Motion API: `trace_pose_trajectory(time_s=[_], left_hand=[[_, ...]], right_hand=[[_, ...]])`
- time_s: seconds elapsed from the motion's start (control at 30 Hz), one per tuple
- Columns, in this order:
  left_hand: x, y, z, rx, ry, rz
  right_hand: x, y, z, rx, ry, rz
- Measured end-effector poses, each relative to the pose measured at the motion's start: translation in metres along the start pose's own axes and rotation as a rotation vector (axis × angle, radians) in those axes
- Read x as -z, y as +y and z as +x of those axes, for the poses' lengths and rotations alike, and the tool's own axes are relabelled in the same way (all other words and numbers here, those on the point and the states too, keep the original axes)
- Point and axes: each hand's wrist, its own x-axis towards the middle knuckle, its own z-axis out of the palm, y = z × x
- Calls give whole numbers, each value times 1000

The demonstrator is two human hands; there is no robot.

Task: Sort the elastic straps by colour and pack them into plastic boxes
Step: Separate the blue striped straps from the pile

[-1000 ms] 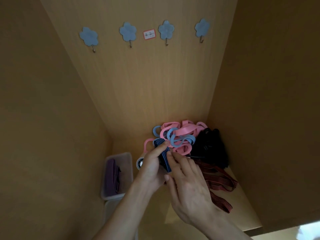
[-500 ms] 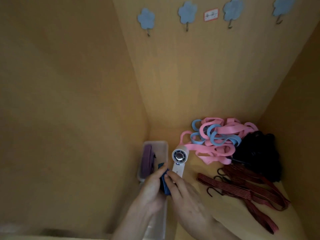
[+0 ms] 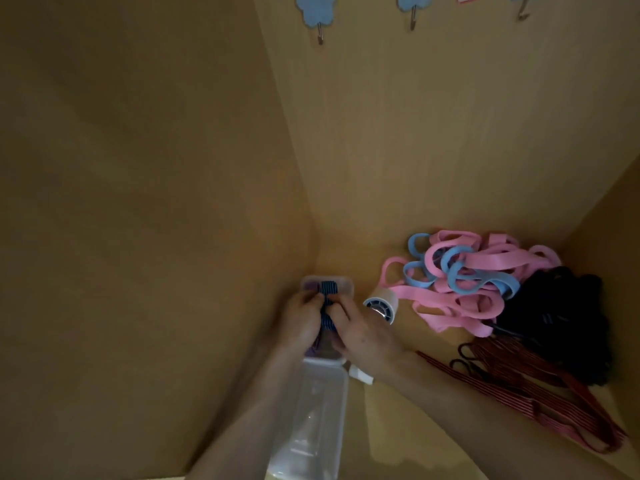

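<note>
My left hand (image 3: pixel 300 322) and my right hand (image 3: pixel 360 332) both pinch a folded dark blue striped strap (image 3: pixel 328 299) over the far plastic box (image 3: pixel 346 284), which holds a purple strap (image 3: pixel 309 284). A second clear plastic box (image 3: pixel 308 420) lies nearer to me, with nothing visible inside. To the right sits a tangled pile of pink straps (image 3: pixel 464 299) mixed with light blue straps (image 3: pixel 460 268). A heap of black straps (image 3: pixel 561 317) lies beyond it, and dark red striped straps with hooks (image 3: pixel 519 386) stretch along the shelf.
A small white hand-held fan (image 3: pixel 381 304) lies between the box and the pink pile. Wooden cabinet walls close in on the left, back and right. Blue flower-shaped hooks (image 3: pixel 318 12) hang on the back wall.
Both hands carried the blue striped strap left from the pile, past the fan, and down over the far box. The view has swung left.
</note>
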Motion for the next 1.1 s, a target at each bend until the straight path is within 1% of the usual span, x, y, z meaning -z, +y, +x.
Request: trace_pose_trajectory(time_s=[0.03, 0.07, 0.1, 0.13, 0.23, 0.3, 0.4, 0.47, 0.53, 0.57, 0.67, 0.77, 0.87, 0.93, 1.1], left_hand=[[3, -5, 1, -114, 96, 163], [8, -10, -2, -219, 182, 278], [11, -16, -4, -315, 214, 363], [12, -21, -4, -396, 188, 438], [10, -37, 0, -545, -16, 550], [11, -44, 2, -553, -53, 579], [13, -48, 4, -454, -87, 645], [12, -47, 7, -435, -133, 721], [12, -49, 9, -411, -180, 795], [12, -50, 9, -391, -177, 818], [14, -57, 11, -378, -137, 847], [13, -58, 12, -413, -107, 848], [12, -50, 9, -445, -168, 904], [11, -48, 9, -432, -205, 941], [10, -51, 4, -451, -209, 901]], right_hand=[[-5, 4, 1, 8, -33, -18], [-8, 5, 1, 16, -70, -23], [-11, 6, 2, 6, -111, -4], [-15, 6, 4, -13, -151, 26], [-16, 2, 13, -61, -275, 96], [-14, -3, 20, -75, -355, 67], [-9, -13, 28, -101, -437, 2], [-5, -18, 28, -136, -472, 14], [-4, -22, 22, -133, -467, 24], [-6, -23, 16, -124, -455, 14], [-15, -25, -7, -122, -443, -14], [-16, -27, -24, -140, -425, -50], [-16, -27, -36, -171, -460, 1], [-14, -26, -41, -174, -444, 48], [-9, -30, -49, -179, -411, 187]])
